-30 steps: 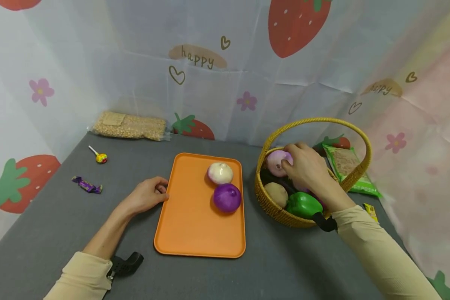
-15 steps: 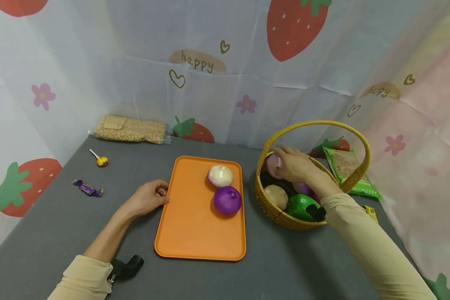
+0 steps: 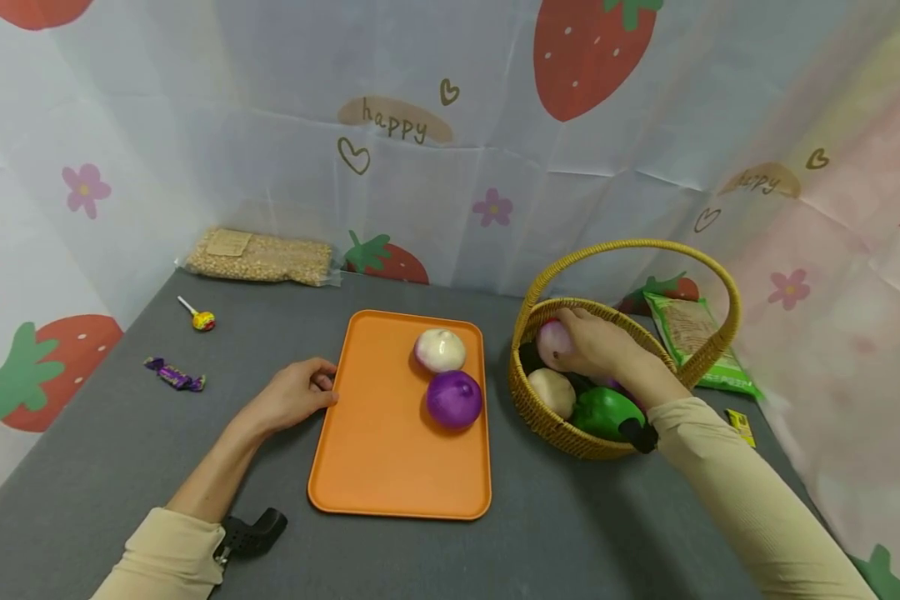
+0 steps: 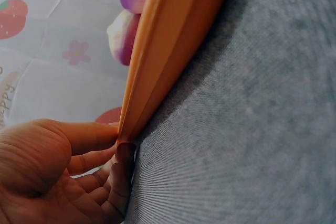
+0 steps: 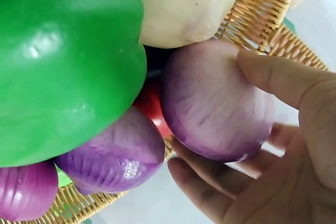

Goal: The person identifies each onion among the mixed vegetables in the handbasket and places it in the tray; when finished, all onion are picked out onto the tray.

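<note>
Right hand [image 3: 596, 346] in the wicker basket [image 3: 547, 417], fingers curled around a pale purple onion [image 5: 218, 103]; left hand [image 3: 292, 393] at the orange tray [image 3: 390, 450].

The basket stands at three o'clock of the tray, and the gripped onion sits at its ten o'clock rim. The right wrist view counts, beside that onion, one green pepper [image 5: 63, 61], one pale potato [image 5: 184, 6] and two darker purple onions [image 5: 113, 156]; something red shows between them, too hidden to name. The tray carries two onions, one whitish [image 3: 440, 349] at one o'clock and one deep purple [image 3: 454, 399] just below it. The left hand's fingers, curled loosely together, touch the tray's nine o'clock edge. On the grey table [image 3: 120, 433] lie one lollipop [image 3: 201, 318], one wrapped candy [image 3: 175, 375] and one bag of grain [image 3: 258, 257].
</note>
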`<action>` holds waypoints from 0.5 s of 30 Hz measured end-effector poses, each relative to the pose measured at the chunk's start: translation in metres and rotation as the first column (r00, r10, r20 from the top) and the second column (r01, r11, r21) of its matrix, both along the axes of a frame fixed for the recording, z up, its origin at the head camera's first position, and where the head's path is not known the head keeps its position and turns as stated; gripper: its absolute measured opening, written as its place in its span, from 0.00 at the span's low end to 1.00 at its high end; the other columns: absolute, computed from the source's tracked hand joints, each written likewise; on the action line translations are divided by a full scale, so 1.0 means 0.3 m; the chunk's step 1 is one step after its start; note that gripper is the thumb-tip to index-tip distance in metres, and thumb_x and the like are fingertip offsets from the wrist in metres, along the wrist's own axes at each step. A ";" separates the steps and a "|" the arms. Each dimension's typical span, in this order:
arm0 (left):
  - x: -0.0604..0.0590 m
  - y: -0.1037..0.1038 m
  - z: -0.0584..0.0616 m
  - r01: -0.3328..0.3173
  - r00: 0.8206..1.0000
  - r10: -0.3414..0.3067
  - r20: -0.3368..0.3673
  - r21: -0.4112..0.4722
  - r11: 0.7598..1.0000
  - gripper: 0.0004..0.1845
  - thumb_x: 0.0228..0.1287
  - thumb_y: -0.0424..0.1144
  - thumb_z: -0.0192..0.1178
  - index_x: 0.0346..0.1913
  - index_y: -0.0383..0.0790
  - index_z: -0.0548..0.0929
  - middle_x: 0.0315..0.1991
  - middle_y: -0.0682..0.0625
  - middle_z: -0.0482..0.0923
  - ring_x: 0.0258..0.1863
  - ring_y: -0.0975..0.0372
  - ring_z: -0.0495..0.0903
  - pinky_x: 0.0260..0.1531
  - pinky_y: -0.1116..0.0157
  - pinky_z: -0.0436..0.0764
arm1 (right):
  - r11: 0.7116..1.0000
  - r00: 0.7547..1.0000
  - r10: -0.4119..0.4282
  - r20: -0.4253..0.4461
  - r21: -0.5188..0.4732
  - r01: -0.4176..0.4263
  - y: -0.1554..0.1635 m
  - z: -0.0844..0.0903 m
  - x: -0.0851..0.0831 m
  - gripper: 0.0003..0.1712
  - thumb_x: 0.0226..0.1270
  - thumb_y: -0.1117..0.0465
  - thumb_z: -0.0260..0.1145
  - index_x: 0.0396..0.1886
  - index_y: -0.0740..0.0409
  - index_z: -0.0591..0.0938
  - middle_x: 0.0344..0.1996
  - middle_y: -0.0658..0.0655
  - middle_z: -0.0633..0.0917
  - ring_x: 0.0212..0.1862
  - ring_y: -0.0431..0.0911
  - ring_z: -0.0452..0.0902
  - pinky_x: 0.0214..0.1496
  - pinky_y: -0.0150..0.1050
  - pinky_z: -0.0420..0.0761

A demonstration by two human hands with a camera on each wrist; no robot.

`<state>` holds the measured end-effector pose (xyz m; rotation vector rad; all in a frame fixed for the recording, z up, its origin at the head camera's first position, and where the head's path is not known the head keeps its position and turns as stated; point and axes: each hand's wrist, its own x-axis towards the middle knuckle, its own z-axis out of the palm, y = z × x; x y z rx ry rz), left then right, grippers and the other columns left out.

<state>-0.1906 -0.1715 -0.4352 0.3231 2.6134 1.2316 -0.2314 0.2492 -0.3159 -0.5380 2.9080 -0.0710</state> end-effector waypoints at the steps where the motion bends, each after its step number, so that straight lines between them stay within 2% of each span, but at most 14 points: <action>1: 0.000 0.000 0.000 -0.002 1.000 0.002 0.000 -0.003 1.000 0.22 0.66 0.35 0.59 0.60 0.27 0.73 0.41 0.41 0.79 0.34 0.59 0.76 0.37 0.64 0.73 | 1.000 1.000 0.000 0.015 -0.005 0.000 0.001 -0.001 0.001 0.38 0.67 0.50 0.63 0.70 0.65 0.64 0.65 0.72 0.70 0.63 0.66 0.71 0.61 0.61 0.71; 4: -0.001 -0.001 -0.001 -0.001 1.000 0.001 -0.002 -0.009 1.000 0.22 0.67 0.36 0.59 0.60 0.27 0.73 0.41 0.41 0.79 0.34 0.59 0.76 0.36 0.64 0.73 | 1.000 1.000 0.001 0.026 -0.012 -0.001 0.005 0.002 0.004 0.38 0.67 0.51 0.63 0.70 0.64 0.63 0.63 0.72 0.73 0.63 0.66 0.72 0.62 0.60 0.71; 10: -0.004 -0.004 -0.007 -0.002 1.000 0.002 -0.002 -0.003 1.000 0.22 0.67 0.35 0.59 0.60 0.28 0.74 0.40 0.42 0.79 0.34 0.59 0.75 0.37 0.64 0.72 | 0.999 0.999 0.024 -0.049 -0.021 -0.025 0.020 0.014 0.011 0.38 0.61 0.52 0.68 0.65 0.66 0.66 0.57 0.71 0.78 0.56 0.64 0.78 0.56 0.58 0.75; 15: -0.004 -0.004 -0.004 -0.003 1.000 0.003 0.001 -0.004 1.000 0.22 0.67 0.36 0.59 0.60 0.28 0.74 0.41 0.42 0.79 0.34 0.59 0.76 0.37 0.64 0.73 | 0.998 0.991 0.003 -0.130 -0.063 -0.011 0.028 0.045 0.059 0.39 0.62 0.50 0.67 0.68 0.65 0.67 0.59 0.72 0.76 0.55 0.64 0.77 0.55 0.59 0.76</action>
